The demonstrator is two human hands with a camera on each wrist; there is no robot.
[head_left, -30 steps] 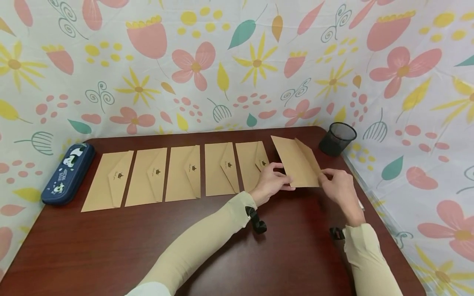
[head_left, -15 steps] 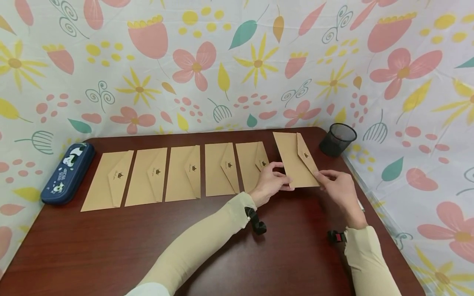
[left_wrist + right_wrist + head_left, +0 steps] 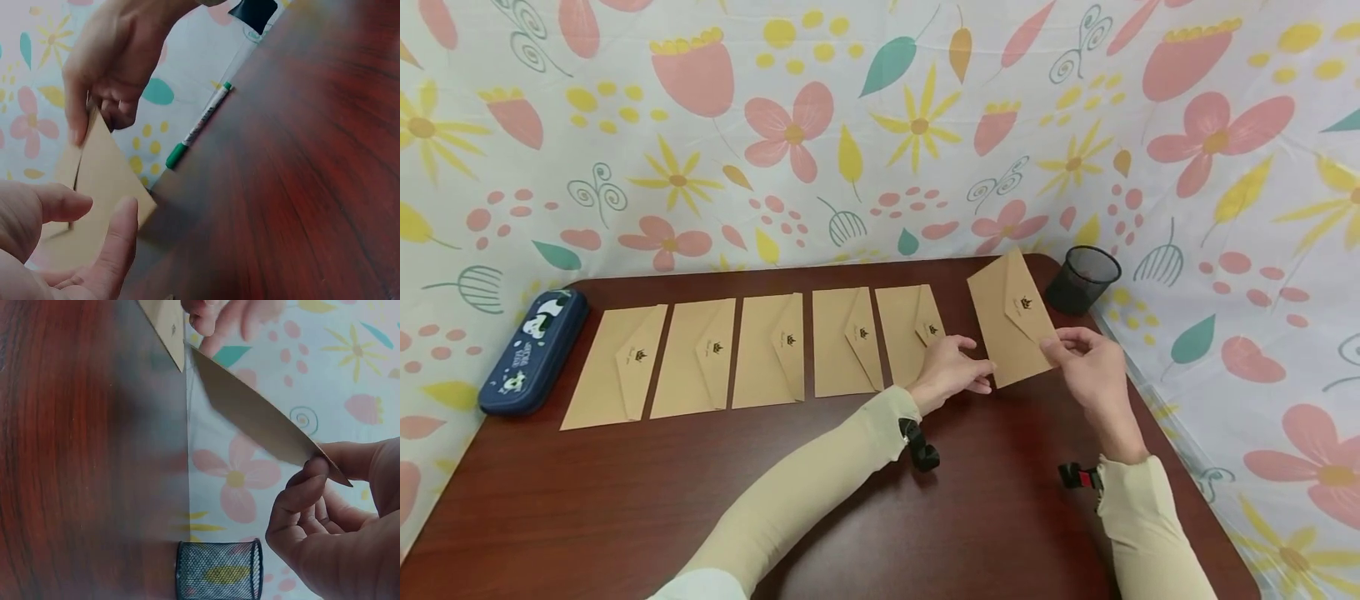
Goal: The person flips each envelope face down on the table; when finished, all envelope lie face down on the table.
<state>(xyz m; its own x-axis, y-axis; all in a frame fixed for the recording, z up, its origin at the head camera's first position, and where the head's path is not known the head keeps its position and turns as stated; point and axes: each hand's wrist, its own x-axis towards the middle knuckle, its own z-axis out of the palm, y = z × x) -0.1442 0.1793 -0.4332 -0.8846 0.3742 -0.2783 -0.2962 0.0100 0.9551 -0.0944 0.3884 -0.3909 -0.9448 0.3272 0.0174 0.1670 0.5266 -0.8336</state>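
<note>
A brown kraft envelope with a pointed flap and a small crown print is tilted up off the table at the right. Its flap lies folded over the front. My right hand pinches its lower right corner between thumb and fingers, as the right wrist view shows from behind the envelope. My left hand is beside the lower left corner. Thumb and index finger are apart there in the left wrist view, with the envelope beyond them. The nearest flat envelope lies partly behind my left hand.
Several like envelopes lie in a row to the left. A dark blue pencil case stands at the far left, a black mesh pen cup at the back right corner. A green-capped marker lies by the table's right edge.
The raised flap has come down onto the envelope's front. The envelope has since tilted and turned up in my right hand, and my left fingers have parted from its corner.
</note>
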